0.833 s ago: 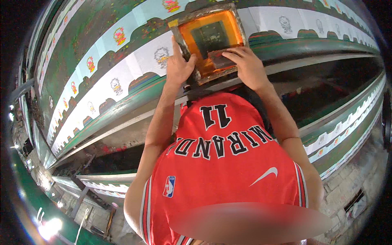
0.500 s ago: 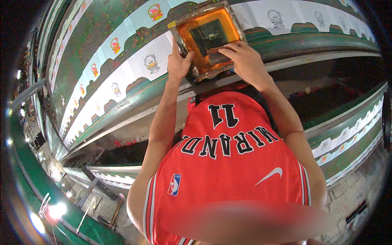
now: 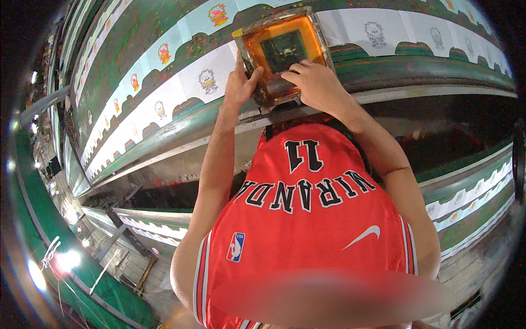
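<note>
A small screen-printing frame (image 3: pixel 321 39) with worn, stained rails lies tilted over the row of white pieces at the table's near edge. Its mesh (image 3: pixel 314 48) is orange, with a dark square window in the middle. My left hand (image 3: pixel 241 83) holds the frame's left rail, thumb on the near side and fingers along the outside. Inside the frame, my right hand (image 3: pixel 318 86) is closed on a dark, flat squeegee (image 3: pixel 278 85) near the rail closest to me. The fingers hide part of the squeegee.
White pieces (image 3: pixel 181 104) with scalloped edges line the long green table (image 3: pixel 394 68), some printed with grey outlines. Farther back, a pale row (image 3: pixel 192 38) carries coloured prints. A metal rail (image 3: pixel 438 93) runs along the near edge. More printed rows (image 3: pixel 471 192) stand behind me.
My right hand has drawn the squeegee toward me and slightly left within the frame. The left hand keeps its hold. The whole view has shifted a little.
</note>
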### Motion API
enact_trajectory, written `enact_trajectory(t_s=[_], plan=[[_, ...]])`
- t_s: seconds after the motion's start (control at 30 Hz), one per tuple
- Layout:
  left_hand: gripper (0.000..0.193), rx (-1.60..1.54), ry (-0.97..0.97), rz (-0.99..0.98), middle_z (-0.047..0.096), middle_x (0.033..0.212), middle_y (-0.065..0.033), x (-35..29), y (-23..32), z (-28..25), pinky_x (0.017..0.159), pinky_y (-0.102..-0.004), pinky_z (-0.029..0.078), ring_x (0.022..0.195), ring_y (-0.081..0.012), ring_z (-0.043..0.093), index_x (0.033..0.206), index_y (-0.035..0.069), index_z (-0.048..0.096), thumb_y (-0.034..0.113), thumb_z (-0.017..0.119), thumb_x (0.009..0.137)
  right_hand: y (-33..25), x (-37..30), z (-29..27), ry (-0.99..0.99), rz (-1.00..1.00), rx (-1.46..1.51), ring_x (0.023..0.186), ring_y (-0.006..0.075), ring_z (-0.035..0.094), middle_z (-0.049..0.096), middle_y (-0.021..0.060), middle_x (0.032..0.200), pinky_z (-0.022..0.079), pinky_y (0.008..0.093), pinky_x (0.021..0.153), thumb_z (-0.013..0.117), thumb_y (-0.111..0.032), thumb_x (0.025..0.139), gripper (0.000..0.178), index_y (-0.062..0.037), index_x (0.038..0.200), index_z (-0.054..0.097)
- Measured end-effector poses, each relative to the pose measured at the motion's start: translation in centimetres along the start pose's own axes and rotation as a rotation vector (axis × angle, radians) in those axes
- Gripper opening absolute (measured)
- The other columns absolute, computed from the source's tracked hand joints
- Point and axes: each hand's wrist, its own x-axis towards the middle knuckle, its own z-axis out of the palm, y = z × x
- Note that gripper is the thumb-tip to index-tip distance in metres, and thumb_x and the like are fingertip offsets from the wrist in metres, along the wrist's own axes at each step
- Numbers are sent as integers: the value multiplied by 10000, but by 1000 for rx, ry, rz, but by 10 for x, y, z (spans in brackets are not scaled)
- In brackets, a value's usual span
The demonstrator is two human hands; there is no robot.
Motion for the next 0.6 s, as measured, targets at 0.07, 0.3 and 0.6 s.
enact_trajectory(t_s=[0.07, 0.3, 0.6], plan=[[930, -4, -26, -26, 775, 918, -299, -2, 4, -3, 756, -524, 592, 841, -463, 781, 1729, 17, 231, 475, 679, 1054, 4, -1, -4, -51, -14, 26, 1096, 333, 728, 758, 100, 1171, 613, 455, 944, 705, -45, 902, 394, -106, 1288, 761], [885, 78, -78, -92, 760, 1005, -370, 1, 11, -5, 834, -612, 562, 981, -562, 744, 1745, 52, 171, 510, 578, 1106, 36, 58, -13, -5, 77, 74, 1146, 367, 727, 768, 103, 1238, 599, 504, 972, 736, -74, 948, 370, -145, 1310, 760], [833, -100, -72, -11, 726, 844, -329, -4, 3, -7, 730, -560, 523, 814, -493, 751, 1747, 40, 211, 540, 505, 1149, 47, 105, -5, -101, 82, -28, 1193, 365, 709, 772, 105, 1250, 586, 485, 1025, 760, -85, 933, 363, -143, 1291, 768]])
